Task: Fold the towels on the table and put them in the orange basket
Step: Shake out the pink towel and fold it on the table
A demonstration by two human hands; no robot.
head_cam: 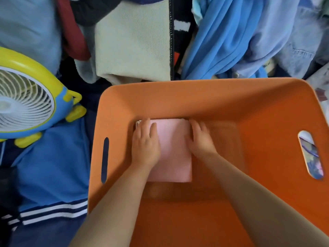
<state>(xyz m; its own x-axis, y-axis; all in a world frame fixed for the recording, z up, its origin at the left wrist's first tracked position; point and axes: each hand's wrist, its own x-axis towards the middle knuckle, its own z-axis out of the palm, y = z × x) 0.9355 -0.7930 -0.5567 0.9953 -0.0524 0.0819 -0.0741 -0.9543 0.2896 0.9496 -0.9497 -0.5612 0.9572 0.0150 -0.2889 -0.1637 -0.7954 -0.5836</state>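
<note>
A folded pink towel (175, 154) lies flat on the floor of the orange basket (195, 98), toward its left side. My left hand (145, 143) rests flat on the towel's left part with straight fingers. My right hand (200, 138) lies on the towel's right edge, its fingers fairly straight and spread over the rim of the fold. Both forearms reach down into the basket from the near side. A bit of white fabric peeks out at the towel's far left corner, under my left fingertips.
A yellow and blue fan (26, 104) stands to the left of the basket. Piled clothes surround it: a cream towel (131, 41) behind, bright blue fabric (222, 38) at the back right, a blue striped garment (51, 175) at the left.
</note>
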